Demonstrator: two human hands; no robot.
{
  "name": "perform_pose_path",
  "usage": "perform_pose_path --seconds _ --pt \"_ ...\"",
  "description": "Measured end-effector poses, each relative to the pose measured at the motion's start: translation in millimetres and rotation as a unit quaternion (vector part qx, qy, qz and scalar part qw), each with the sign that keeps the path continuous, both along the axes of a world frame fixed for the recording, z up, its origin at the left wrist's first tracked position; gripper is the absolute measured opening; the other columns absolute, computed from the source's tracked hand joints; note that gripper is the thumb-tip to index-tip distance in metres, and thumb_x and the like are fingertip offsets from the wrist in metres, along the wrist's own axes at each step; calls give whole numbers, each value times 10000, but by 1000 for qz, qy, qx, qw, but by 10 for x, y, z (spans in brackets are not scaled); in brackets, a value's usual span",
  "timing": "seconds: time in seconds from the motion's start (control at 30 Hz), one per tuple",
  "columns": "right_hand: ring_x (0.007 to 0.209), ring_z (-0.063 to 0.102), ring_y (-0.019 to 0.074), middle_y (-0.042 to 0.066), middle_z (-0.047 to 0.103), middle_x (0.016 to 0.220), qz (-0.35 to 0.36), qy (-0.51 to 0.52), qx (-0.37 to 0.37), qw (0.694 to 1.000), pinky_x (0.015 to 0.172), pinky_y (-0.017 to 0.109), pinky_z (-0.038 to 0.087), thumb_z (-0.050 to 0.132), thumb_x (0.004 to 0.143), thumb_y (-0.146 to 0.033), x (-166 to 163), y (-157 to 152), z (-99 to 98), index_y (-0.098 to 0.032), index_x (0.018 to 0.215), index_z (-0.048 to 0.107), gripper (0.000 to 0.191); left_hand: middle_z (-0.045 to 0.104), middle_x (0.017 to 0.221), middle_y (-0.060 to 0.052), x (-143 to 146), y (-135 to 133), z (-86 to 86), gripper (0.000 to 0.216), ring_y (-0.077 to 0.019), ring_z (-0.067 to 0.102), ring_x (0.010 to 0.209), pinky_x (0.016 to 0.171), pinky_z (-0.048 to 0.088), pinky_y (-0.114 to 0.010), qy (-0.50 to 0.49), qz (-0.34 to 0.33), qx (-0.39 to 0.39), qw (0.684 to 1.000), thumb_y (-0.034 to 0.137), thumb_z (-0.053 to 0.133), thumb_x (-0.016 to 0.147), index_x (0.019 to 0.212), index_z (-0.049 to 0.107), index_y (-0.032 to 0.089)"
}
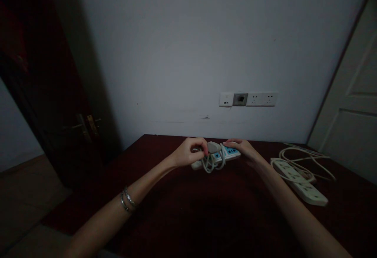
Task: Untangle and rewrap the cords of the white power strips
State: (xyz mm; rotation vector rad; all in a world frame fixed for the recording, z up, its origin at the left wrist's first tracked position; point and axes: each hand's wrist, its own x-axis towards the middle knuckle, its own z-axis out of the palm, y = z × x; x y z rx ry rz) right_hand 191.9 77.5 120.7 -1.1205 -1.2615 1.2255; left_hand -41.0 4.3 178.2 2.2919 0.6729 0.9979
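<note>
A white power strip with blue sockets [228, 154] lies on the dark red table [182, 207], its grey cord wound round it in loops. My left hand [188, 152] is closed, pinching the grey plug [213, 147] and the cord loops at the strip's left end. My right hand [243, 148] rests on the strip's right end, fingers curled over its far edge. Two thin bracelets [127, 201] sit on my left wrist.
A second white power strip [303, 185] with a loose tangled cord [306, 160] lies on the table at the right. Wall sockets [247, 99] sit on the wall behind. A dark door with a brass handle [85, 126] stands left; a white door [350, 105] stands right.
</note>
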Motion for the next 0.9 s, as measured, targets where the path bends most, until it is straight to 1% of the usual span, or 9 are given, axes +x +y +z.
perform_pose_path --seconds 0.1,0.17,0.2,0.33,0.4,0.57,0.67,0.8,0.9 --pt "511 578 131 23 654 608 -63 46 22 997 455 219 429 794 501 -335 -74 -4 -65 -127 754 671 350 558 737 -14 33 17 -17 84 -125 513 695 650 427 -263 59 88 28 994 216 547 753 741 511 141" --pt "542 595 143 22 664 626 -93 83 35 992 498 234 456 799 495 -339 -151 -33 -105 -135 764 672 361 572 747 -16 67 52 -63 151 -130 514 673 635 429 -271 93 148 66 982 264 577 760 834 509 153" --pt "552 600 148 22 668 631 -101 98 40 989 514 240 465 799 493 -341 -193 -56 -120 -139 763 672 360 587 780 -26 81 78 -92 181 -138 527 692 650 436 -281 103 164 87 977 273 581 767 885 509 157" --pt "567 607 150 26 677 652 -111 123 63 984 534 244 469 794 503 -344 -322 -163 -139 -145 759 679 344 617 979 -86 73 222 -179 219 -174 562 901 807 440 -331 105 176 167 964 227 542 813 1020 535 156" --pt "585 612 152 29 682 671 -117 129 68 982 547 245 475 795 504 -341 -355 -201 -132 -147 770 682 348 631 980 -89 32 284 -186 210 -177 566 927 871 421 -365 118 184 195 956 223 531 826 1019 572 152" --pt "635 635 167 40 695 721 -125 157 69 977 584 253 500 792 517 -329 -409 -229 -123 -151 793 687 345 636 976 -56 -43 309 -165 210 -174 558 938 1022 250 -499 187 227 259 920 239 538 829 1021 603 184" --pt "641 644 175 44 698 730 -124 203 55 970 595 262 515 793 521 -316 -459 -244 -130 -148 804 686 346 609 974 -51 -19 276 -159 230 -183 513 965 1008 268 -497 211 246 310 894 245 528 835 1052 597 211" --pt "633 648 182 48 700 736 -124 252 39 959 586 272 527 792 526 -308 -517 -263 -156 -149 822 681 354 509 1119 -99 33 271 -171 264 -230 428 1058 903 384 -450 192 293 357 866 260 537 828 1082 601 233" --pt "666 653 188 51 702 772 -137 267 55 952 608 275 534 785 533 -310 -555 -276 -189 -155 819 678 343 495 1088 -105 70 308 -221 275 -224 447 1028 843 437 -399 188 297 361 864 232 498 848 1110 584 225"
